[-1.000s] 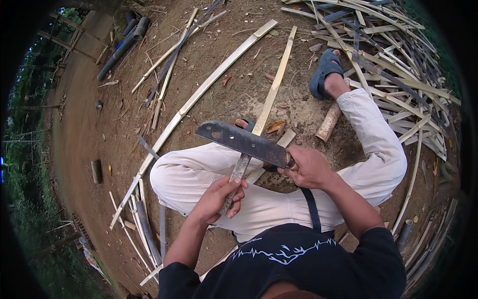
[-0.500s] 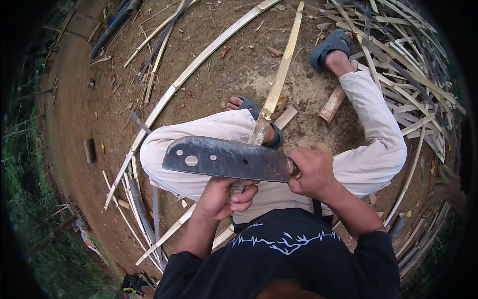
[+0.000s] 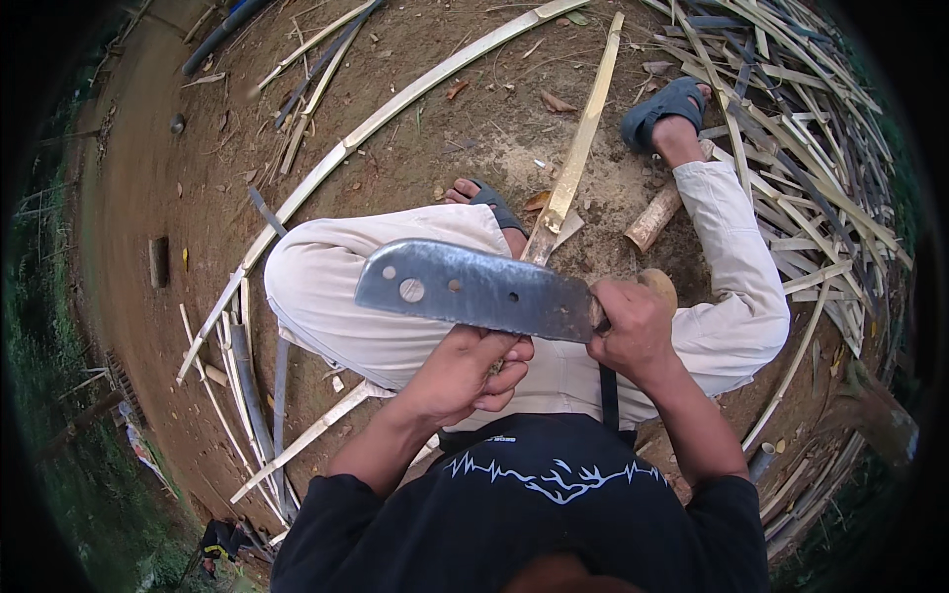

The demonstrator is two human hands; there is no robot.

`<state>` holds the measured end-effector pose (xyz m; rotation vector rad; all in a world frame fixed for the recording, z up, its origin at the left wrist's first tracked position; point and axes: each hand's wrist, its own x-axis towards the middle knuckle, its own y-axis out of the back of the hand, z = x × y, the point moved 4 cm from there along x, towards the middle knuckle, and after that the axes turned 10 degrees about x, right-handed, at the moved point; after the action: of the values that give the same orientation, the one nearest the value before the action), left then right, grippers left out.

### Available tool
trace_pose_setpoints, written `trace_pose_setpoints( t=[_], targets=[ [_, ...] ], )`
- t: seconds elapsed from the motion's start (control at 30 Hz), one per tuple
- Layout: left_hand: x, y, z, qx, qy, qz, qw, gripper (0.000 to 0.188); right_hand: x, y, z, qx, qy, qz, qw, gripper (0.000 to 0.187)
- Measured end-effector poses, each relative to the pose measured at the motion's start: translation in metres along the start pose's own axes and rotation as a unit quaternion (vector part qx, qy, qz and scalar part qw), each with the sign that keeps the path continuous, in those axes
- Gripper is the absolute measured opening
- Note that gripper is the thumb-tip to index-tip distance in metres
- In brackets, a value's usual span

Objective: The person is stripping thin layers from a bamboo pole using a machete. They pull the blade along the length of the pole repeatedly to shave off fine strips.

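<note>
My right hand (image 3: 635,331) is wrapped round the wooden handle of a broad cleaver (image 3: 484,294), a dark blade with several holes. The blade lies across the view above my lap, its blunt tip toward the left. Just below the blade, my left hand (image 3: 474,376) is closed round the near end of a split bamboo strip (image 3: 575,158). From there the strip passes beneath the blade and runs away from me to the far ground. The blade hides part of the strip, so I cannot tell whether its edge touches it.
A large heap of split bamboo (image 3: 791,168) lies at the right. A long pale bamboo strip (image 3: 395,107) curves across the left. More strips (image 3: 242,395) lie beside my left knee. A short log (image 3: 654,217) rests near my sandalled right foot (image 3: 667,114).
The cleaver and my right hand have shifted a little to the right and farther from me. My left hand has moved the same way, its fingers curled tighter. The view has shifted slightly.
</note>
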<state>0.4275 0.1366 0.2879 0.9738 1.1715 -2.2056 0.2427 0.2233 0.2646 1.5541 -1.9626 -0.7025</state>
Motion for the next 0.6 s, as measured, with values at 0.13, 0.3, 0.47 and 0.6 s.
trace_pose_setpoints(
  t=[0.13, 0.3, 0.47, 0.6],
  targets=[
    [0.0, -0.002, 0.008, 0.0, -0.032, -0.01, 0.999, 0.017, 0.009, -0.002, 0.008, -0.002, -0.08, -0.002, 0.997, 0.023],
    [-0.014, 0.005, -0.014, -0.06, -0.075, -0.034, 0.995, 0.013, 0.026, -0.013, -0.002, -0.052, -0.029, -0.001, 0.998, 0.016],
    [0.036, -0.011, -0.012, -0.004, -0.086, -0.019, 0.996, 0.012, 0.007, -0.009, -0.007, -0.081, -0.19, -0.103, 0.973, 0.05],
    [0.053, -0.011, -0.029, -0.055, -0.14, -0.038, 0.988, 0.013, 0.014, -0.007, 0.015, -0.012, 0.006, -0.039, 0.999, 0.024]
  ],
)
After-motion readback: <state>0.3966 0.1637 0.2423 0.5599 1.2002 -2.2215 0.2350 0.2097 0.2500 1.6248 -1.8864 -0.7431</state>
